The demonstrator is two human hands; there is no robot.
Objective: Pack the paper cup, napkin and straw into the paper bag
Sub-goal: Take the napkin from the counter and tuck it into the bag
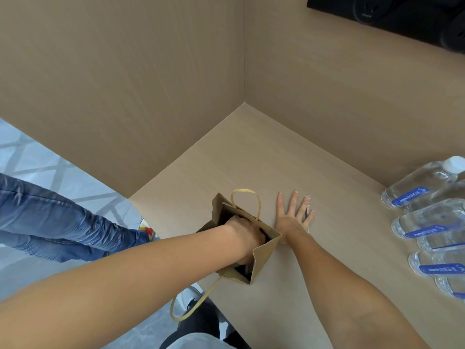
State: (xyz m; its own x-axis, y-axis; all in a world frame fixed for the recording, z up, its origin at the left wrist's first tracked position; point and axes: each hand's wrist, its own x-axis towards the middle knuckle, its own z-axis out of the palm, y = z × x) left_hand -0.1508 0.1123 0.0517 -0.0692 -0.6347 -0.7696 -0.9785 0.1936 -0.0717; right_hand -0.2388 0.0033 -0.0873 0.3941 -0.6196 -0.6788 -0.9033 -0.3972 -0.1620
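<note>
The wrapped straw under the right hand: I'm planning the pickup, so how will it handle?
The straw looks thin and light, lying flat on the table, so probably hard to pinch up. Its wrapper seems smooth; it may slide under the flat right hand fingers.

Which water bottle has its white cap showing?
The clear plastic water bottle farthest back, lying nearest the wall. Its white cap is in view; the other blue-labelled bottles run off the picture's edge.
</note>
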